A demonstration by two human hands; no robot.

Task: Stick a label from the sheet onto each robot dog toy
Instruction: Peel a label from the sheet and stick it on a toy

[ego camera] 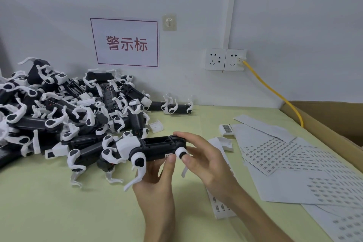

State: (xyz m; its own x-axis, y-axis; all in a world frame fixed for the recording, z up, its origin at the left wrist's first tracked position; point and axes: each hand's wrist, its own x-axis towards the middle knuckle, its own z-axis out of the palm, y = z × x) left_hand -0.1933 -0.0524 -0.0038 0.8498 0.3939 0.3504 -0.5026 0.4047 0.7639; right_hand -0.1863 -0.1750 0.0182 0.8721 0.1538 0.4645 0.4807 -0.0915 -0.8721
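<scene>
I hold one black-and-white robot dog toy (155, 148) on its side above the table, its open battery bay facing up. My left hand (157, 175) grips it from below, thumb pressing the black side where a small label shows. My right hand (198, 155) holds the rear end, with fingers over the top and thumb at the white hip joint. Label sheets (275, 153) printed with rows of small labels lie to the right. A big pile of robot dog toys (64, 108) fills the left of the table.
One robot dog toy (176, 107) lies apart by the wall. White battery covers (156, 126) lie near the pile and the sheets. A cardboard box (330, 120) stands at the far right. A yellow cable (275, 92) runs from the wall sockets (225, 59). A label strip (220, 202) lies under my right arm.
</scene>
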